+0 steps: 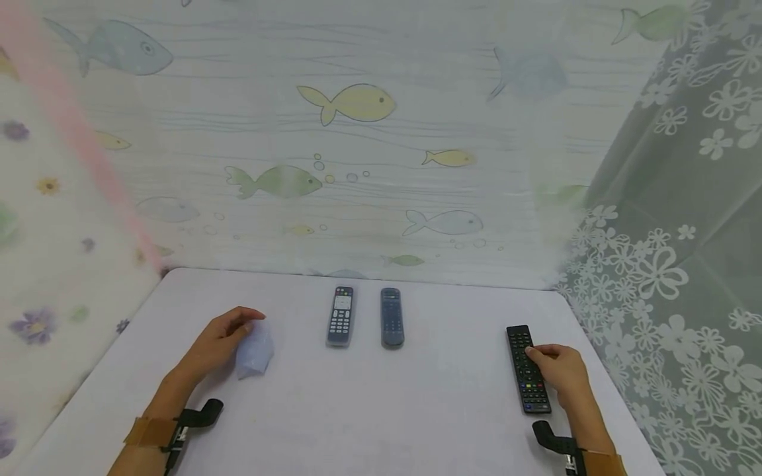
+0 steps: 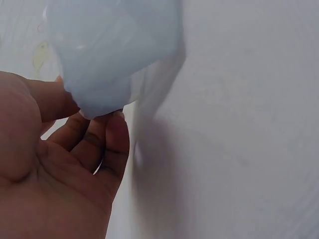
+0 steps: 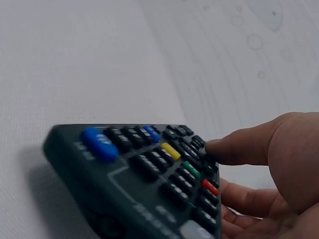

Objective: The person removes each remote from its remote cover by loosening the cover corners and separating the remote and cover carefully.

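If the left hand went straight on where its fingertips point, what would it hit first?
Probably the white-keyed remote, though the left hand, holding the bag, might pass above; depth is unclear.

Table (image 1: 387, 410): white, near
Far backdrop (image 1: 369, 142): pale, fish print
Left drape (image 1: 59, 277): white, flower print
Pink strip (image 1: 86, 135): left drape's far edge
Right curtain (image 1: 696, 218): greyish, white flowers
Light: soft, dim

Here on my feed now, white print (image 3: 148, 214) on the black remote (image 1: 529, 375), too blurred for me to read; grey remote (image 1: 340, 318), blue remote (image 1: 392, 318), nothing legible either
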Available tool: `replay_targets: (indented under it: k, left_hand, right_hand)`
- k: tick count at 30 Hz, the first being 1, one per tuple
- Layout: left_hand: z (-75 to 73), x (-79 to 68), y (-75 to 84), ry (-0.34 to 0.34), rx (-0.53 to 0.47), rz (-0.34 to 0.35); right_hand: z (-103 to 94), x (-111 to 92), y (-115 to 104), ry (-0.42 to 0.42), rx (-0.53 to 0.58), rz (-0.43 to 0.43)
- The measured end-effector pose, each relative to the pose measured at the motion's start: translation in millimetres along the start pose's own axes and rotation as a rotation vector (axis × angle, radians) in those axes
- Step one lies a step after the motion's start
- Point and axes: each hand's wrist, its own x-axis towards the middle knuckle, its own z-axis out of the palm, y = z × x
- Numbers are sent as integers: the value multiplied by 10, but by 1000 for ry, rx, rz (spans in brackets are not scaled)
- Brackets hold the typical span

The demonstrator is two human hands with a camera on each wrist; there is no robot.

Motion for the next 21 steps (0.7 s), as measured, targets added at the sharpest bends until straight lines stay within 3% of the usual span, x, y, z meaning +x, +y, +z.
replay_targets:
  k: [7,21]
  left_hand:
    - [36,9,-36,21,39,1]
    - [19,14,47,39,78,-36]
  right_hand:
    - [13,-32,-17,42,-48,-11]
    - [18,-27,-23,88,-135,2]
